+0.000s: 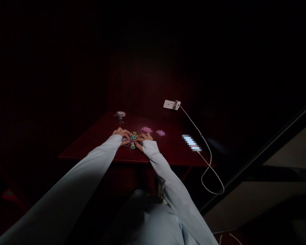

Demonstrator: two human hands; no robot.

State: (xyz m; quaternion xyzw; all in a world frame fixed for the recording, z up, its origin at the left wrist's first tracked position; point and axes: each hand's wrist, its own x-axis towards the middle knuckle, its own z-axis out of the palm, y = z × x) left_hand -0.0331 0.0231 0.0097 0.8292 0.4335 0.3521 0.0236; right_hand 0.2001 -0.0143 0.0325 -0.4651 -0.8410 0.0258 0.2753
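A loose pile of small coloured bands [134, 137], in teal, yellow, green and purple, lies on the dark red table near its front edge. They look like elastic hair ties; single ones are hard to make out in the dim light. My left hand [121, 133] rests at the pile's left side, fingers curved and apart from the thumb. From the right, my right hand [145, 138] reaches into the pile, fingertips touching the bands, thumb lower down. Just behind my right hand sit a pink heap of bands [146, 130] and a smaller purple heap [160, 132].
A clear round jar [120, 116] stands at the table's back left. On the right lies a lit phone [191, 143], its white cable [211, 156] looping past the table edge up to a charger [177, 105] in the wall socket [169, 104]. Surroundings are very dark.
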